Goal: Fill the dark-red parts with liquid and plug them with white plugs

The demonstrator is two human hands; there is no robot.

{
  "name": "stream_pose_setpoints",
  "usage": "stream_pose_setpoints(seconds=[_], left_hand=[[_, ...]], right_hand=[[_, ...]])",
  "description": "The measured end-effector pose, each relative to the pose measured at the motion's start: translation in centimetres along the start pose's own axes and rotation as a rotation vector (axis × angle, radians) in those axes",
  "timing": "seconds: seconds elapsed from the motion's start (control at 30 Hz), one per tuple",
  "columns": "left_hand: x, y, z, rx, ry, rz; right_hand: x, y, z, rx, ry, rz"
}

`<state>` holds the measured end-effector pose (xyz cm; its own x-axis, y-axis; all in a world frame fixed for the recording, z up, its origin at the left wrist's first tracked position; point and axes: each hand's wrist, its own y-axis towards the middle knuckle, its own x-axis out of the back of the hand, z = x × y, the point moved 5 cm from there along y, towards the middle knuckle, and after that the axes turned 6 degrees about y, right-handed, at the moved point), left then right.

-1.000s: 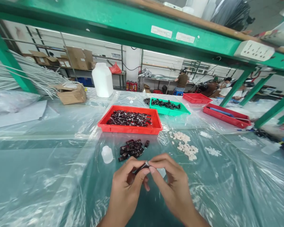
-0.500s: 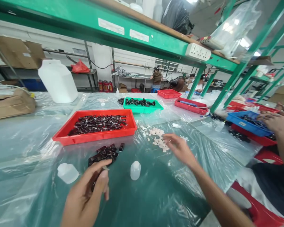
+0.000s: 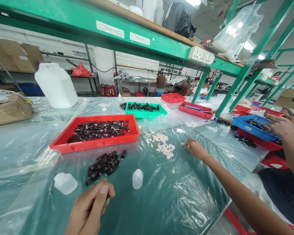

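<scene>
My left hand (image 3: 90, 207) is low at the front, its fingers closed around a small dark piece that barely shows. Just beyond it lies a loose heap of dark pieces (image 3: 103, 164), with a small white bottle (image 3: 137, 178) to its right. My right hand (image 3: 195, 148) is stretched out to the right and rests on the plastic sheet beside small white bits (image 3: 184, 143), a little right of a pile of white pieces (image 3: 164, 147). Whether its fingers hold anything cannot be seen. A red tray (image 3: 63, 143) full of dark pieces stands behind the heap.
A second small white container (image 3: 65, 182) lies at the left. A green tray (image 3: 161, 112), a large white jug (image 3: 55, 85) and a cardboard box (image 3: 8, 109) stand farther back. At the right, another person's hand (image 3: 280, 125) reaches a blue tray (image 3: 250, 130). A green shelf (image 3: 137, 36) runs overhead.
My hands have parted: the right one left the dark piece and moved out right, past the white pile. The left one kept the piece and sank lower. The view swung right.
</scene>
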<state>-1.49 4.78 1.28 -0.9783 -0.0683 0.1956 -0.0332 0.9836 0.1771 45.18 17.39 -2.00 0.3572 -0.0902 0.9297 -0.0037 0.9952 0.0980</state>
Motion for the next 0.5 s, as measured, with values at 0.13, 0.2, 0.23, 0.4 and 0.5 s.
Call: stream_pose_setpoints(seconds=[0.13, 0.2, 0.23, 0.4, 0.5], left_hand=[[0.3, 0.1, -0.6, -0.154, 0.052, 0.030], [0.4, 0.2, -0.8, -0.237, 0.097, 0.049], [0.5, 0.2, -0.7, -0.255, 0.112, 0.053], [0.4, 0.2, -0.4, -0.248, 0.113, 0.031], [0.1, 0.1, -0.8, -0.284, 0.109, 0.042]], right_hand=[[0.4, -0.1, 0.8, 0.021, 0.010, -0.020], [0.9, -0.8, 2.3, 0.058, 0.046, -0.052], [1.1, -1.2, 3.5, 0.090, 0.075, -0.072], [1.9, -5.4, 15.9, 0.418, 0.359, -0.110], [1.4, -8.4, 25.0, 0.609, 0.576, -0.041]])
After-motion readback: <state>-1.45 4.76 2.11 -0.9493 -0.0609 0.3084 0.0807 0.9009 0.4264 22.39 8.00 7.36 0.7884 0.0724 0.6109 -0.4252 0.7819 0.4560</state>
